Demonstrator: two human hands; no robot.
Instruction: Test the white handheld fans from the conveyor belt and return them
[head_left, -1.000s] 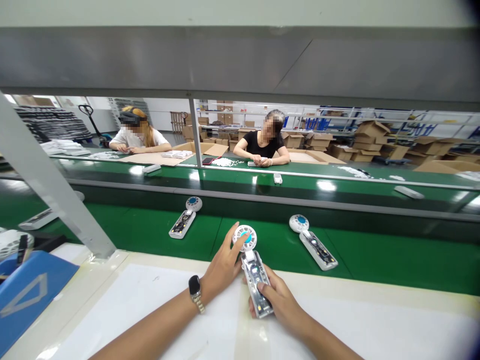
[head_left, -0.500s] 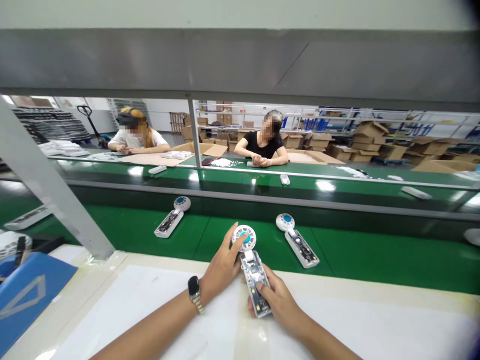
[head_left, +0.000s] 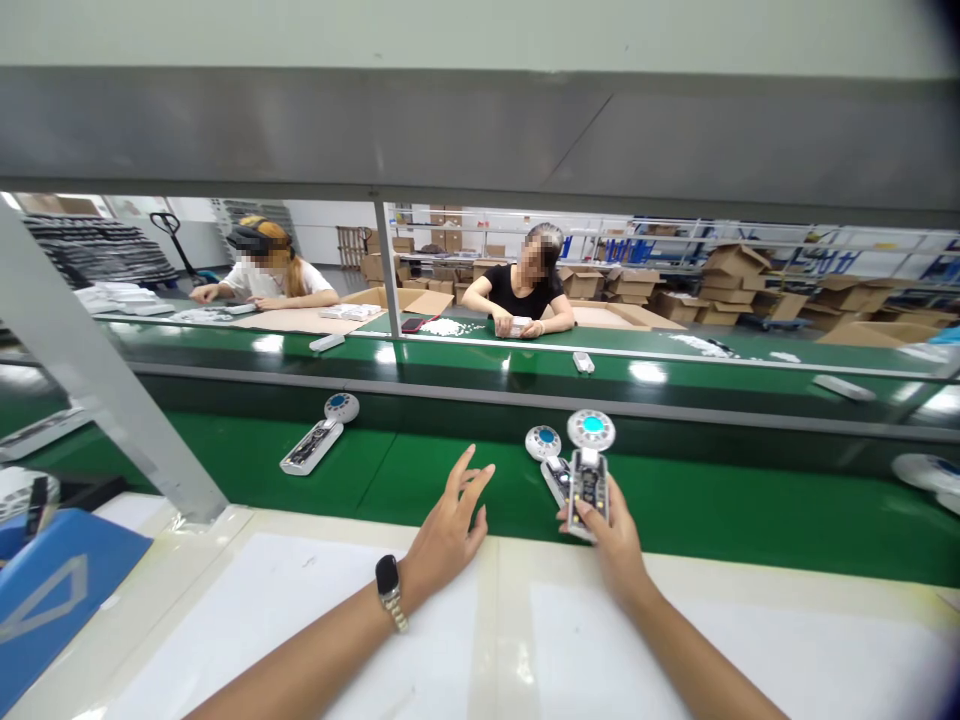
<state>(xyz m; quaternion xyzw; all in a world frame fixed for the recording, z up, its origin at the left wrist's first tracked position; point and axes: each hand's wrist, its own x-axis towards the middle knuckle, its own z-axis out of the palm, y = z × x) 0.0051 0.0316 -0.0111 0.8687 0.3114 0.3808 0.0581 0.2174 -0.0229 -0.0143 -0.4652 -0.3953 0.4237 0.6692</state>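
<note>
"White device (head_left: 589, 485), right of centre in the frame: why does the right hand (head_left: 621, 550) have it by the lower end?"

"Probably to leave the round head (head_left: 591, 430) untouched at the top. The hand pinches the body, thumb (head_left: 592, 518) on the front and fingers wrapped behind, which should keep it from twisting. It is held above the green belt (head_left: 720, 500), near the edge of the bench (head_left: 510, 570)."

"And the left hand (head_left: 442, 545), lower centre?"

"Spread, fingers apart and holding nothing. Its fingertips reach over the belt, while the wrist, with a watch (head_left: 387, 575) on it, is over the bench."

"Does the device touch the second device (head_left: 544, 442) behind it?"

"I can't tell. It covers part of that one, which lies at a slant on the belt. A third device (head_left: 311, 447) lies well apart, left of centre."

"How does the held one look?"

"Nearly upright in the frame, with a white, disc-like head, dark slots in a ring and a bright turquoise middle. A short white neck joins it to a narrow body showing dark and silvery parts. The front may be open or see-through; the view is too blurred to say."
</note>
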